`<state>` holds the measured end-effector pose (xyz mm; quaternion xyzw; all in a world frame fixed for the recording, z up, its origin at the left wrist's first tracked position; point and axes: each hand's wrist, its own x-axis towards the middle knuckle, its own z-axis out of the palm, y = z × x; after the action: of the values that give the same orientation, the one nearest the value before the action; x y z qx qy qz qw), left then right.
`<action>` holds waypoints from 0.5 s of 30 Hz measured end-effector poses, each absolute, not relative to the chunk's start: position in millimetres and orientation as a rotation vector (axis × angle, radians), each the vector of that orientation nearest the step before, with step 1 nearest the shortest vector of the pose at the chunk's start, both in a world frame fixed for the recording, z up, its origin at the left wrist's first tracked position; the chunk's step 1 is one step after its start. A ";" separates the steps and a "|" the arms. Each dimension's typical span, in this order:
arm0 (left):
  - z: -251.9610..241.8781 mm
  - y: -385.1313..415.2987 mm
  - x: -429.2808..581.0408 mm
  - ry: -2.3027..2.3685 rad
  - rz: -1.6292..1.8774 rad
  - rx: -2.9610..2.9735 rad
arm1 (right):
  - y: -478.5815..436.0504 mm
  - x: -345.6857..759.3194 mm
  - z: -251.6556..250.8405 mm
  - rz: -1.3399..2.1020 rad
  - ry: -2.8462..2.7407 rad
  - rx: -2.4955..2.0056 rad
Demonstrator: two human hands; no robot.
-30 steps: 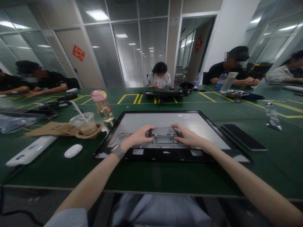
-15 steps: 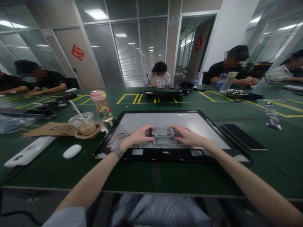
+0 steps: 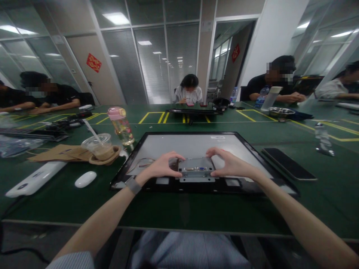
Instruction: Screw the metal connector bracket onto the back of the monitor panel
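Observation:
A metal monitor board housing (image 3: 196, 164) with a row of video ports, one of them blue, sits between my two hands near the front of a monitor panel (image 3: 168, 145). The panel has a black frame and a pale grey back and lies flat on the table. My left hand (image 3: 162, 164) grips the housing's left side, thumb at its lower front corner. On the other side, my right hand (image 3: 232, 164) has its thumb at the lower front corner and its fingers at the far edge. Thin wires (image 3: 144, 162) run across the panel by my left hand.
Left of the panel are a white mouse (image 3: 85, 179), a white power strip (image 3: 36, 179), an iced drink cup (image 3: 98, 145) and a pink-lidded bottle (image 3: 120, 125). A black phone (image 3: 288, 163) lies on the right. Several people sit around the green table (image 3: 92, 209).
The housing has come nearer to me and tilted, so its ports face me more plainly. Both hands have moved with it, their fingers spread wider around its sides.

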<state>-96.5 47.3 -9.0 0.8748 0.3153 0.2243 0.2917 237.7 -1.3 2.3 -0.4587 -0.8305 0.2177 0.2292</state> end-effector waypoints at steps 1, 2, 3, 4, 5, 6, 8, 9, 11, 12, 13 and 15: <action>-9.9 46.4 -96.5 0.837 0.593 2.329 | -0.6 237.5 1.1 0.616 -2.290 -1.264; -10.8 46.0 -96.3 0.837 0.596 2.329 | 0.3 237.0 -0.5 0.628 -2.290 -1.266; -11.4 45.8 -95.9 0.840 0.606 2.334 | 1.3 236.4 -2.2 0.631 -2.287 -1.270; -11.9 45.8 -95.3 0.842 0.619 2.342 | 2.3 235.8 -3.8 0.621 -2.282 -1.274; -12.3 45.9 -94.7 0.841 0.636 2.352 | 3.1 235.2 -5.1 0.602 -2.275 -1.278; -12.5 46.0 -94.1 0.836 0.658 2.365 | 3.7 234.6 -6.0 0.580 -2.268 -1.288; -12.7 46.0 -92.9 0.823 0.702 2.388 | 4.3 233.8 -7.0 0.540 -2.259 -1.317; -12.7 45.9 -92.4 0.819 0.717 2.394 | 4.4 233.6 -7.3 0.529 -2.257 -1.332; -12.7 45.6 -91.6 0.822 0.719 2.394 | 4.6 233.6 -7.9 0.525 -2.261 -1.350; -12.8 45.5 -91.4 0.827 0.715 2.386 | 4.7 233.8 -8.5 0.529 -2.264 -1.356; -12.8 45.3 -91.3 0.831 0.704 2.378 | 5.0 234.2 -9.2 0.533 -2.266 -1.364; -13.1 45.2 -91.3 0.835 0.683 2.363 | 5.7 235.1 -11.0 0.541 -2.267 -1.385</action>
<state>-91.3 45.2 -13.1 0.8762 0.3095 0.2534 0.2688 235.1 5.7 -11.0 -0.4991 -0.8170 0.1950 0.2133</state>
